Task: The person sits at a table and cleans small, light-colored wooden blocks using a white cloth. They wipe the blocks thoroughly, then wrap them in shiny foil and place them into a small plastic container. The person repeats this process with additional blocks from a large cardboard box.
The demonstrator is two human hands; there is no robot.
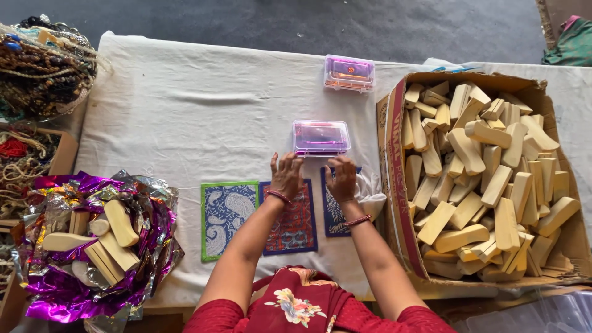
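My left hand (286,176) lies palm down, fingers apart, on a red patterned fabric piece with a blue border (295,227). My right hand (342,180) rests palm down, fingers apart, on a blue and white patterned fabric piece (333,216), beside a white cloth (372,192). Just beyond both hands sits a closed clear plastic box with a pink tint (320,137). A green-bordered blue paisley fabric piece (228,214) lies left of my left hand. Neither hand holds anything.
A large cardboard box (394,185) full of pale wooden blocks stands at the right. A second clear plastic box (349,73) sits farther back. Purple foil (68,290) holding wooden blocks lies at the left, with bead strings (43,68) behind it. A white cloth (185,111) covers the table.
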